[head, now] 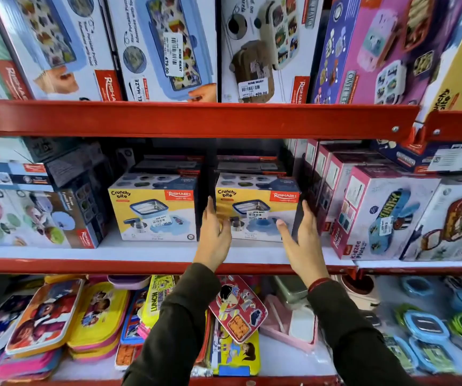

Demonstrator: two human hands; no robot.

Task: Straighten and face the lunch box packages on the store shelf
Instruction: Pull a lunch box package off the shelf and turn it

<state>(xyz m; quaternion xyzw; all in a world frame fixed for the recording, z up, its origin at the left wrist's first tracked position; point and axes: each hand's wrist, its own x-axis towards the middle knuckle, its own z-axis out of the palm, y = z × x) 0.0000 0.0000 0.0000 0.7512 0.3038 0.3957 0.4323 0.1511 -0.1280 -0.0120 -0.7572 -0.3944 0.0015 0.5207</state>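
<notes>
On the middle shelf [151, 253] stand two yellow and blue Crunchy Bite lunch box packages side by side, both front faces towards me. My left hand [213, 235] lies flat against the left side of the right package [254, 203], fingers reaching into the gap beside the left package [153, 210]. My right hand [303, 240] presses its right side, fingers straight along the edge and thumb across the front. The package is held between both palms. More dark boxes are stacked behind both packages.
Pink Kidzee Plus boxes [377, 215] stand close on the right, and a dark angled box [65, 215] sits on the left. Large lunch box packages [163, 48] lean on the shelf above its red rail [196, 118]. Loose colourful lunch boxes [238, 305] fill the shelf below.
</notes>
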